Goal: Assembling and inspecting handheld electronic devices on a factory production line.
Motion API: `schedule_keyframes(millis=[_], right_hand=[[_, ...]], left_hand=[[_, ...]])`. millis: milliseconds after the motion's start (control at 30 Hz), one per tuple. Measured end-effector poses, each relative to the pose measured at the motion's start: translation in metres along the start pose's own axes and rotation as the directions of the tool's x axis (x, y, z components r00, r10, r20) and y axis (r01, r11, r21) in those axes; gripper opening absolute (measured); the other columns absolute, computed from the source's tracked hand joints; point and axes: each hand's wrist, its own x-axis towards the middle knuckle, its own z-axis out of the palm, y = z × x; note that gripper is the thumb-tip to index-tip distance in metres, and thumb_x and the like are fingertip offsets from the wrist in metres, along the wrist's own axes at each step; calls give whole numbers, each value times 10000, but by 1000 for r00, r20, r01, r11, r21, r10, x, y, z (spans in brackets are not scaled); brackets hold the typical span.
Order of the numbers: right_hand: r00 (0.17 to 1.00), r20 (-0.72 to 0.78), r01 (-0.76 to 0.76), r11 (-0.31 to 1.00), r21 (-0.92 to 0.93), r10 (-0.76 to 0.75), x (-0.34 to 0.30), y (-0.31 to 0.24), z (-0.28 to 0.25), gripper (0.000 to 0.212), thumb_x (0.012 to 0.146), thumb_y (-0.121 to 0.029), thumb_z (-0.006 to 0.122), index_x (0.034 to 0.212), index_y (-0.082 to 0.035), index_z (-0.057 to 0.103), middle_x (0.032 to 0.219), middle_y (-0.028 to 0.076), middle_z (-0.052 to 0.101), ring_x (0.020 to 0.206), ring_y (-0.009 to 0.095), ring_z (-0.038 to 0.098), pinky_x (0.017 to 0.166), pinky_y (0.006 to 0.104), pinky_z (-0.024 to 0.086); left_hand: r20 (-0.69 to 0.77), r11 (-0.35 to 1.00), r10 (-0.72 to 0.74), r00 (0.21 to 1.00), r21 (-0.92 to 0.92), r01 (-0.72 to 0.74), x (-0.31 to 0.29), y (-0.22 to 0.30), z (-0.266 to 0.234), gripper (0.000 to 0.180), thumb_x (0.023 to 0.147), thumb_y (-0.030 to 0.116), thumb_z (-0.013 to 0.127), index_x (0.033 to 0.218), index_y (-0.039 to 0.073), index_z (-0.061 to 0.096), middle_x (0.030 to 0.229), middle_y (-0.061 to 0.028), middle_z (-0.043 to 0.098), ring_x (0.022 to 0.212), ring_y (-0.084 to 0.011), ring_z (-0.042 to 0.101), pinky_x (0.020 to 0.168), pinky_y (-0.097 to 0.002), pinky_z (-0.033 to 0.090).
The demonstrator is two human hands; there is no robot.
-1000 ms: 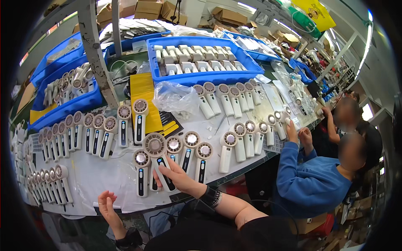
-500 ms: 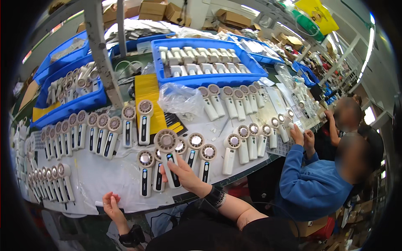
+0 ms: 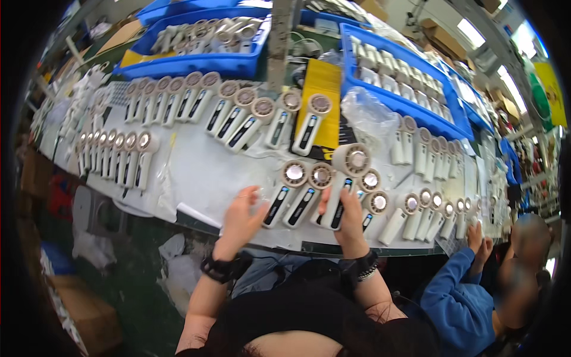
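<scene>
My right hand (image 3: 351,221) is closed around the handle of a white handheld fan (image 3: 352,159) with a round grille head and a small lit display on its dark strip. The held fan is above the table's near edge and partly covers other fans behind it. My left hand (image 3: 241,215) is empty, with its fingers apart, near a standing fan (image 3: 294,172). Beside that one leans another fan (image 3: 322,176), its dark strip facing me.
Rows of similar fans (image 3: 172,89) line the table's left and far side. Blue bins (image 3: 196,66) hold more fans behind. A crumpled plastic bag (image 3: 366,113) lies by a yellow sheet (image 3: 321,80). A co-worker in a blue sleeve (image 3: 452,276) works at the right.
The view has swung to the left. My left hand has risen from the near edge toward the middle fans. My right hand still grips the fan.
</scene>
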Motion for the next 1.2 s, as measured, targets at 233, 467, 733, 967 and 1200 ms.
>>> schedule_keyframes(millis=[233, 467, 733, 967, 1200], right_hand=[[999, 3, 52, 999, -11, -52, -6, -2, 2, 318, 952, -320, 421, 950, -16, 513, 825, 71, 569, 651, 140, 561, 592, 260, 470], [999, 22, 50, 999, 4, -50, -2, -2, -9, 302, 955, -309, 419, 978, -18, 495, 847, 74, 567, 651, 142, 562, 592, 260, 472], [999, 15, 29, 999, 27, -30, -2, -1, -4, 289, 955, -300, 421, 991, -21, 489, 833, 73, 568, 648, 145, 564, 590, 260, 470], [998, 54, 16, 1000, -2, -15, -3, 11, -18, 290, 956, -278, 418, 1024, -2, 474, 841, 78, 566, 660, 148, 568, 583, 256, 474], [999, 6, 48, 998, 47, -49, -4, 10, -9, 301, 956, -279, 413, 1055, -2, 473, 841, 88, 562, 644, 148, 550, 583, 256, 468]], left_hand=[[131, 940, 51, 990, 328, -91, 29, 6, 34, 527, 771, 363, 661, 1115, -9, 517, 947, -178, 617, 807, -273, 616, 707, -355, 484], [413, 658, -26, 910, -678, 326, 21, 1, -25, 420, 876, 173, 578, 1204, -13, 392, 977, -145, 599, 748, -212, 614, 670, -322, 495], [-73, 685, -159, 985, -726, 57, -4, 11, -86, 335, 911, 65, 506, 1214, 22, 372, 894, -84, 573, 648, -121, 560, 594, -241, 471], [-78, 682, -244, 967, -722, 114, -14, 0, -92, 312, 913, 89, 523, 1178, 32, 368, 899, -73, 574, 666, -117, 569, 616, -237, 470], [27, 580, -179, 983, -805, 128, -16, 6, -99, 322, 909, 79, 450, 1200, 28, 322, 951, -110, 571, 726, -142, 582, 664, -258, 479]])
